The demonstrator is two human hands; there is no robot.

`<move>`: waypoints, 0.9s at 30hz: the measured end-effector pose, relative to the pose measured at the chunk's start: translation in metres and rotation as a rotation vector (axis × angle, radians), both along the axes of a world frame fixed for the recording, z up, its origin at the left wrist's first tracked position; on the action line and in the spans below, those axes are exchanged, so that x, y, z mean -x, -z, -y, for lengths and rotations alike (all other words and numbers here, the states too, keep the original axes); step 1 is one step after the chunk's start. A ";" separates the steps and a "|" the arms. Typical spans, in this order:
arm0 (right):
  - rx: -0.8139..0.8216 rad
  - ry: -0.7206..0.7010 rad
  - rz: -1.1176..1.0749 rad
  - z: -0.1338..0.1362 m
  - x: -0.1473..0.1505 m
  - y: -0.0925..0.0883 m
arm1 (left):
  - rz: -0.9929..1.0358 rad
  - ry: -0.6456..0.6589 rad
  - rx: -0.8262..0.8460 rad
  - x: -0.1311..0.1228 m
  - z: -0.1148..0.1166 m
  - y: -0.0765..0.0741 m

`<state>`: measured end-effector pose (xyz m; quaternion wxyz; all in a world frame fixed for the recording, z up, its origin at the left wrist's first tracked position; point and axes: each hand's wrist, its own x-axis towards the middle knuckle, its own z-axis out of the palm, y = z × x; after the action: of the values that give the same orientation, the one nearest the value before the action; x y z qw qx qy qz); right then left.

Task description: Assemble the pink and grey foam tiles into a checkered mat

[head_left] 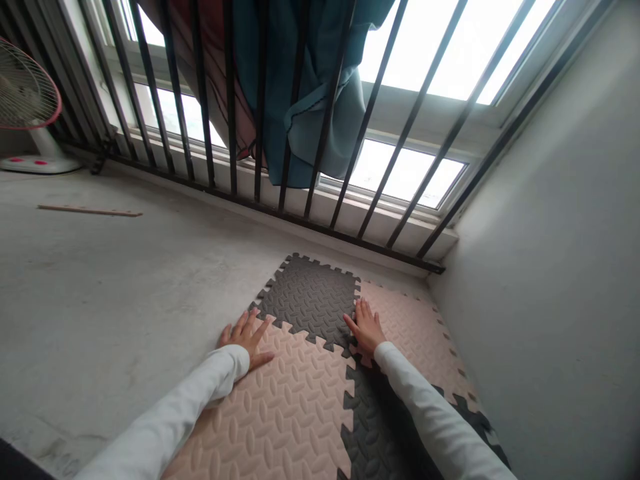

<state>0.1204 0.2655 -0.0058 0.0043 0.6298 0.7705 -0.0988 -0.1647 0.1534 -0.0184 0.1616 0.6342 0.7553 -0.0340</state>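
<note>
— Concrete floor [100,300] runs up to a window grille [331,110] here, with a grey wall [540,233] closing the corner on the right. What are the hands busy with?

— Interlocking foam floor tiles, pink and dark grey, laid in a checker against that wall. From this head view, the left hand [245,339] lies on a pink tile [270,407], its fingers reaching the toothed seam with a dark grey tile [307,297]. The right hand [365,325] sits further along that dark tile's edge, where it meets a second pink tile [410,327].

— Are they gripping anything?

— No. Both are open, palms down and fingers spread, pressing or resting on the foam. Nothing is clenched or picked up.

— And the rest of the mat?

— A second dark grey tile [370,433] lies below the right hand, mostly under the right sleeve [430,407]. The far edges of the mat show loose teeth along the concrete.

— Anything else around?

— A thin wooden strip [90,211] lies on the floor well left of the mat, and a pedestal fan [25,83] stands in the far left corner. A teal cloth [310,87] and a maroon cloth [210,60] hang beyond the bars. Nothing lies on the tiles between the hands.
</note>
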 end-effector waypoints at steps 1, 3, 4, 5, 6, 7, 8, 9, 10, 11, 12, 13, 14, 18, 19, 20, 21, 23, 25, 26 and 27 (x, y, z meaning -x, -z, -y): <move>0.011 -0.009 0.002 0.007 0.003 0.000 | -0.002 0.002 -0.011 0.000 0.000 0.001; 0.021 -0.015 0.012 0.017 0.007 0.001 | -0.008 0.001 -0.022 0.001 0.000 0.004; 0.022 -0.014 0.020 0.021 0.008 0.003 | -0.013 0.000 -0.022 0.002 0.000 0.005; 0.023 -0.014 0.030 0.023 0.008 0.004 | -0.017 0.000 -0.020 0.002 -0.001 0.006; 0.019 -0.018 0.040 0.025 0.008 0.006 | -0.022 0.000 -0.018 0.002 -0.001 0.007; 0.008 -0.027 0.052 0.026 0.007 0.008 | -0.025 0.001 -0.016 0.003 -0.001 0.008; -0.007 -0.040 0.065 0.027 0.006 0.009 | -0.027 0.002 -0.013 0.003 -0.001 0.008; -0.022 -0.057 0.079 0.027 0.005 0.011 | -0.028 0.002 -0.010 0.003 -0.001 0.008; -0.036 -0.073 0.093 0.027 0.005 0.011 | -0.029 0.001 -0.007 0.003 -0.001 0.009; -0.045 -0.082 0.103 0.027 0.005 0.011 | -0.030 -0.001 -0.006 0.003 -0.001 0.009; -0.045 -0.085 0.108 0.026 0.004 0.011 | -0.031 -0.003 -0.006 0.003 -0.001 0.009; -0.041 -0.086 0.110 0.026 0.004 0.011 | -0.035 -0.007 -0.006 0.003 -0.002 0.009; -0.035 -0.087 0.112 0.026 0.004 0.011 | -0.039 -0.009 -0.006 0.003 -0.002 0.010; 0.027 -0.102 0.124 0.025 0.002 0.007 | -0.060 -0.014 -0.006 0.004 -0.004 0.013; 0.049 -0.096 0.120 0.024 0.002 0.006 | -0.064 -0.013 -0.004 0.004 -0.004 0.013; 0.068 -0.088 0.109 0.023 0.003 0.004 | -0.066 -0.011 -0.002 0.004 -0.004 0.013; 0.083 -0.076 0.093 0.023 0.004 0.002 | -0.067 -0.011 -0.002 0.003 -0.004 0.012; 0.102 -0.038 0.052 0.025 0.009 -0.004 | -0.069 -0.010 -0.003 0.003 -0.003 0.011; 0.121 0.017 -0.004 0.035 0.014 -0.013 | -0.069 -0.009 -0.008 0.003 -0.003 0.010; 0.129 0.031 -0.036 0.045 0.016 -0.019 | -0.070 -0.008 -0.013 0.003 -0.003 0.010; 0.137 0.041 -0.072 0.057 0.017 -0.025 | -0.073 -0.007 -0.018 0.003 -0.003 0.010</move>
<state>0.1038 0.2087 0.0193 0.0177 0.6397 0.7485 -0.1739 -0.1676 0.1562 -0.0286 0.1282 0.6315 0.7631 -0.0497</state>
